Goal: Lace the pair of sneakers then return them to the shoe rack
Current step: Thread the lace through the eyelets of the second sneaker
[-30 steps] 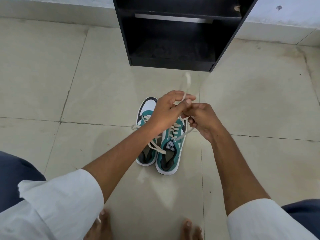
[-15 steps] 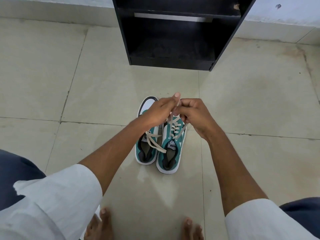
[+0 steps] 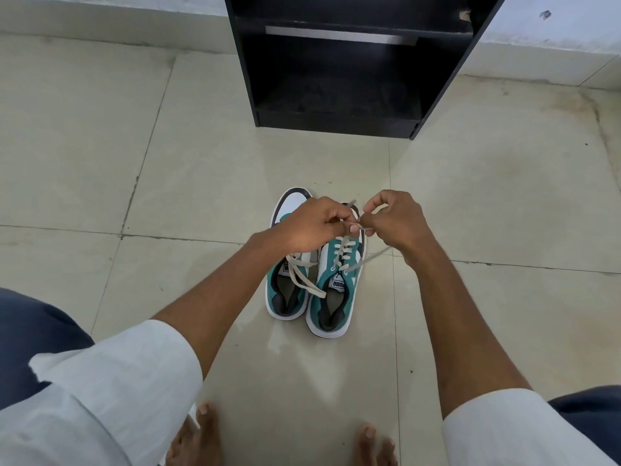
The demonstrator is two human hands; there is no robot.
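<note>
Two teal, white and grey sneakers stand side by side on the tiled floor, toes pointing away from me. The right sneaker [image 3: 336,290] carries a cream lace [image 3: 342,255] threaded across its eyelets. My left hand [image 3: 311,227] and my right hand [image 3: 398,222] meet above its toe, each pinching an end of that lace; one strand runs taut from my right hand down to the shoe. The left sneaker [image 3: 285,294] lies partly under my left wrist, its lace ends [image 3: 304,280] trailing loose over its tongue. The black shoe rack [image 3: 339,79] stands ahead.
The rack is open-fronted, with a dark lower shelf and a grey bar above, set against a pale wall. My bare feet [image 3: 201,435] rest on the floor near the bottom edge. My blue-clad knees flank both sides.
My hands have dropped from a raised pull to just above the right sneaker's toe and have come slightly apart. The long lace end that stood up in the air now runs short between my fingers.
</note>
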